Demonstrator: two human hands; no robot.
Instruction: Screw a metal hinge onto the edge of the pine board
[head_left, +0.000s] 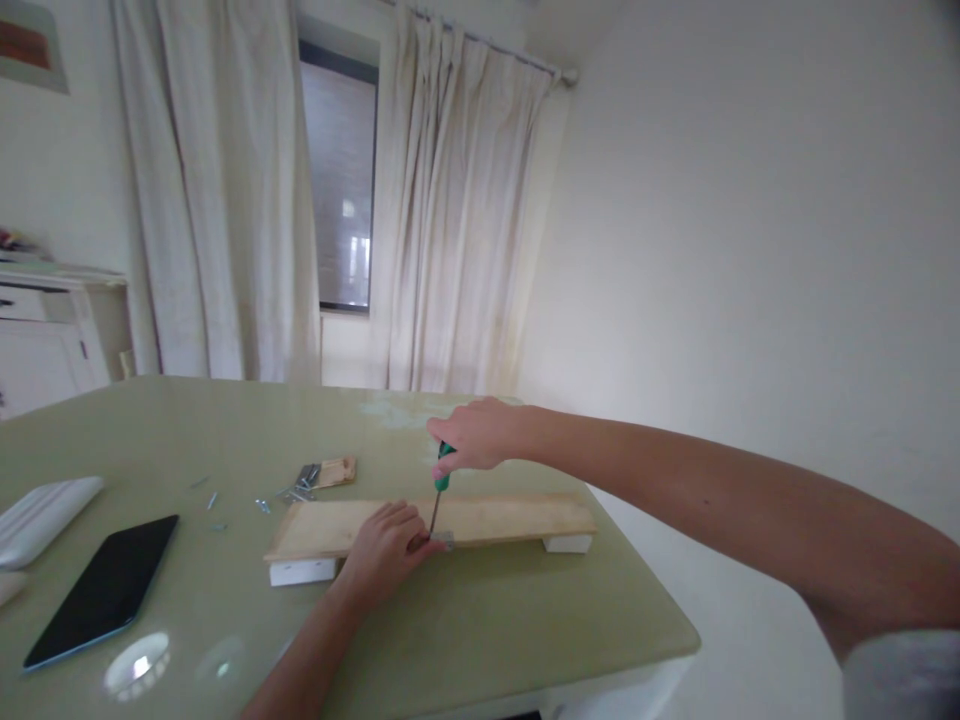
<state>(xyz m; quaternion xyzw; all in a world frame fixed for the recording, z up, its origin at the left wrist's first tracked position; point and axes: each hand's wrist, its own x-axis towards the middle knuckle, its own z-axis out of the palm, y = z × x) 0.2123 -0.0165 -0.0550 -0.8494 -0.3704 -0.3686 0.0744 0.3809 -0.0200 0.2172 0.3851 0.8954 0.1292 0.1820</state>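
Note:
My right hand (480, 435) is wrapped round the green and black handle of a screwdriver (442, 472), which stands nearly upright. Its tip comes down at a small metal hinge or bracket (444, 541) on the near edge of a wooden board (510, 517). My left hand (390, 545) lies on the board's near edge, with thumb and fingertips pressed close around the screwdriver's tip. Whatever is between those fingertips is hidden. White blocks (303, 571) hold the board off the table at both ends.
Behind the board are a small wooden piece (336, 471) and a pile of metal hardware (304, 482). Loose screws (212, 500) lie to the left. A black tablet (105, 590) and a white object (49, 518) rest on the green table (225, 420). A wall stands on the right.

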